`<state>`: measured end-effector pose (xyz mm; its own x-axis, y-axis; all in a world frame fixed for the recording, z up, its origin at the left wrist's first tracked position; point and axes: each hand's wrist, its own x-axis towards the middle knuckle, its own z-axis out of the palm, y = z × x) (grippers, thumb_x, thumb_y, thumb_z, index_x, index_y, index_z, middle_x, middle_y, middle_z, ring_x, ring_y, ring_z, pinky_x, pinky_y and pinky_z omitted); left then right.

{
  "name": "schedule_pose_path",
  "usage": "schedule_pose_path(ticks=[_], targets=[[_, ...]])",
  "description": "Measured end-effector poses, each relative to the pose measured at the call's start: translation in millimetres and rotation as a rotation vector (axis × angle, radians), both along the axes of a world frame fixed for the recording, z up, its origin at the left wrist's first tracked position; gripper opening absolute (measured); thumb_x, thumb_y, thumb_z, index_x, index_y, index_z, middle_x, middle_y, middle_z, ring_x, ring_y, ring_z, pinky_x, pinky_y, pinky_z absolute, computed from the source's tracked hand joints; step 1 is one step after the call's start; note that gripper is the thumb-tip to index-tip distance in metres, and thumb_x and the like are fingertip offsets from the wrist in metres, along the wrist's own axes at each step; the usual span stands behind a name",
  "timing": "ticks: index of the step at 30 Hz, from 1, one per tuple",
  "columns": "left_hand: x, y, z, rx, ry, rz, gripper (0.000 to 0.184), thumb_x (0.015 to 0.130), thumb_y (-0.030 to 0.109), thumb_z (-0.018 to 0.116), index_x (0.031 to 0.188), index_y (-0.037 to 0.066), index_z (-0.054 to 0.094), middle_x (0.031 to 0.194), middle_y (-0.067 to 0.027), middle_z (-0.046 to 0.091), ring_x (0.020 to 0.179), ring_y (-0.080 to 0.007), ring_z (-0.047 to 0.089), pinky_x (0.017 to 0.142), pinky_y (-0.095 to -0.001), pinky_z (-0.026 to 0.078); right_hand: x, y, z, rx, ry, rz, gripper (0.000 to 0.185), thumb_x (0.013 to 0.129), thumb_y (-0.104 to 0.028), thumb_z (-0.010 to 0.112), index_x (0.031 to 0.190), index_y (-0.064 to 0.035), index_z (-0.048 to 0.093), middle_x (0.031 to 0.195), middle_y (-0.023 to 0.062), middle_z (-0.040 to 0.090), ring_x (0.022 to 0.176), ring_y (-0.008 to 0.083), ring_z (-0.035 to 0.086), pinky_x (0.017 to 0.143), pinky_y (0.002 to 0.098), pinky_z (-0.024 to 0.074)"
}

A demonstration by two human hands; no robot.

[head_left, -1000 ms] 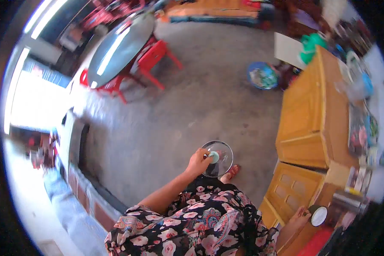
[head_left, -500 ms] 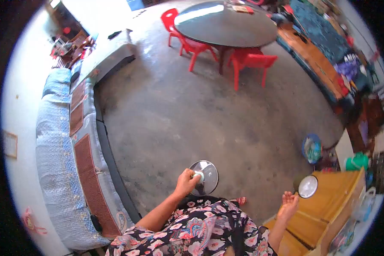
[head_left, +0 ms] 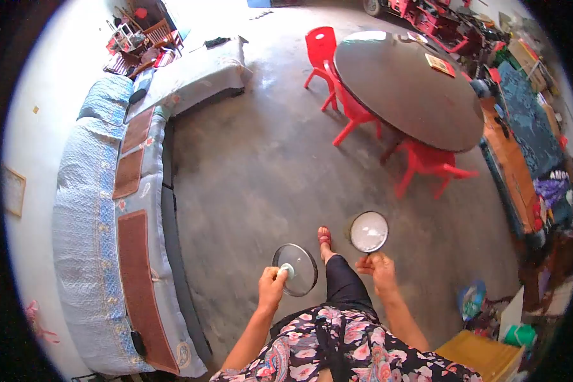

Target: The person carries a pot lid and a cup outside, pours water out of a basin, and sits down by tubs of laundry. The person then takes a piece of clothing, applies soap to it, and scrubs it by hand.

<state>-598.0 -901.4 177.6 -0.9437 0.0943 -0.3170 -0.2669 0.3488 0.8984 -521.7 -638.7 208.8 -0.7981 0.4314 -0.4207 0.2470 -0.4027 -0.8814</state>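
Pot in right hand, whitish inside; left hand: lid.

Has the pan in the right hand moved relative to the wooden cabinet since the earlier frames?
Yes. The pan was seen against or right beside the wooden cabinet; now it's well clear, toward the person's left, seen against floor.

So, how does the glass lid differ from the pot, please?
The glass lid is see-through, while the pot looks whitish inside. The left hand holds the glass lid by its pale central knob; the right hand holds the pot from its side. Both are round with dark rims.
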Motion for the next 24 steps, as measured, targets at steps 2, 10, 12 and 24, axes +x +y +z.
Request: schedule_pose_path(ticks=[2,10,12,24], targets=[[-44.7,6.3,-6.2,0.166,-0.190,0.146,0.020,0.078,0.016,0.058,0.071,-0.002,0.056,0.076,-0.0047,0.051,0.065,-0.0112,0.048,0.057,-0.0249,0.039,-61.7,11.6,-6.7,-0.015,0.006,0.080,0.027,0.089,-0.023,0.042,0.083,0.0003,0.053,0.077,0.0109,0.058,0.070,0.0195,0.060,0.062,0.0297,0.0510],[-215.0,32.4,49.1,0.195,-0.256,0.441,0.015,0.079,0.014,0.056,0.076,-0.001,0.056,0.076,-0.0024,0.047,0.060,-0.0094,0.047,0.056,-0.0237,0.041,-274.5,50.0,23.7,-0.006,-0.055,0.472,0.026,0.088,-0.020,0.041,0.082,0.0024,0.053,0.072,0.0088,0.058,0.064,0.0160,0.057,0.060,0.0271,0.0483],[-256.6,37.4,38.2,0.227,-0.212,0.490,0.014,0.079,0.012,0.057,0.076,-0.001,0.056,0.078,-0.0022,0.045,0.060,-0.0093,0.047,0.055,-0.0236,0.041,-326.2,61.5,6.0,0.066,-0.102,0.586,0.028,0.089,-0.023,0.042,0.088,0.0030,0.053,0.080,0.0112,0.058,0.073,0.0182,0.060,0.063,0.0278,0.0503],[-630.6,112.2,42.1,0.342,-0.178,0.418,0.016,0.077,0.012,0.057,0.068,-0.002,0.054,0.076,-0.0028,0.045,0.060,-0.0101,0.045,0.054,-0.0240,0.039,-661.5,112.1,35.6,-0.094,-0.101,0.429,0.030,0.089,-0.023,0.041,0.086,0.0045,0.051,0.079,0.0138,0.058,0.070,0.0216,0.059,0.062,0.0307,0.0504]])
